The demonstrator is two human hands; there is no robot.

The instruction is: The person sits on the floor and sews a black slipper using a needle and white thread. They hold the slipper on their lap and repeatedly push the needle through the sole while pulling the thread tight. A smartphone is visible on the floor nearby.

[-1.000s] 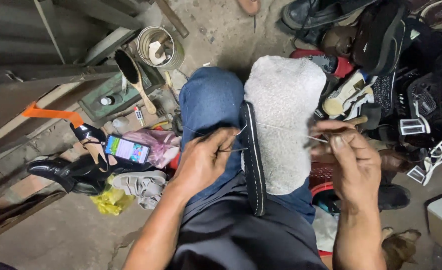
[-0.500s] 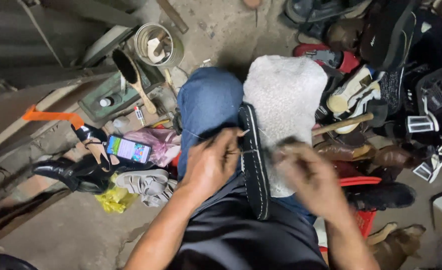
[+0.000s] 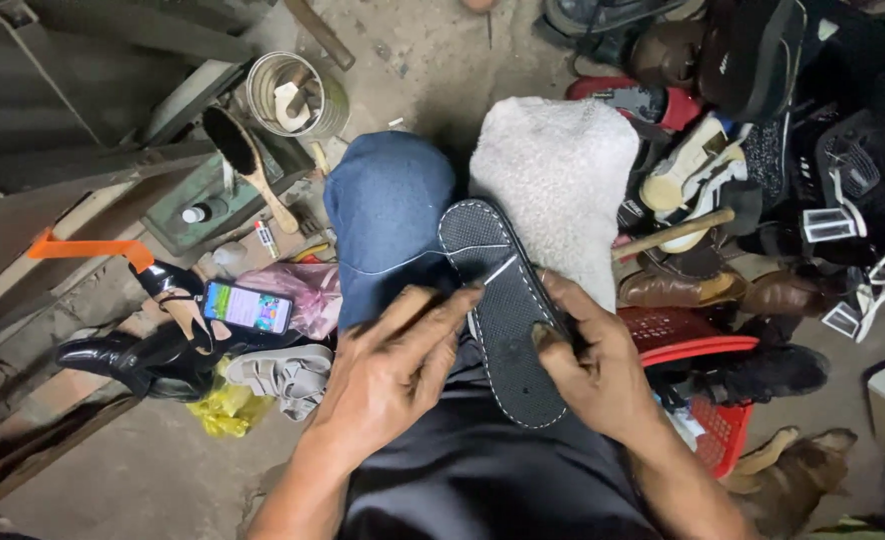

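Observation:
A black shoe sole (image 3: 503, 300) with white stitching round its edge lies flat across my lap, tread up. My right hand (image 3: 593, 365) grips its right edge, thumb on the tread. My left hand (image 3: 393, 365) rests beside the sole's left edge, fingers pinched on a thin metal needle or awl (image 3: 498, 272) that slants over the tread. One knee is in blue denim (image 3: 388, 215); the other is covered by a white fuzzy cloth (image 3: 558, 170).
A heap of shoes and sandals (image 3: 763, 150) lies at right, with a red basket (image 3: 708, 400) and a wooden-handled hammer (image 3: 668, 235). At left are a shoe brush (image 3: 248, 165), a tin can (image 3: 293, 95), a lit phone (image 3: 248, 305), black heels (image 3: 143, 355), a yellow bag (image 3: 223, 410).
The sole stood on edge between my knees; now it lies flat, tread up. My right hand came in from pulling thread outward and now grips the sole.

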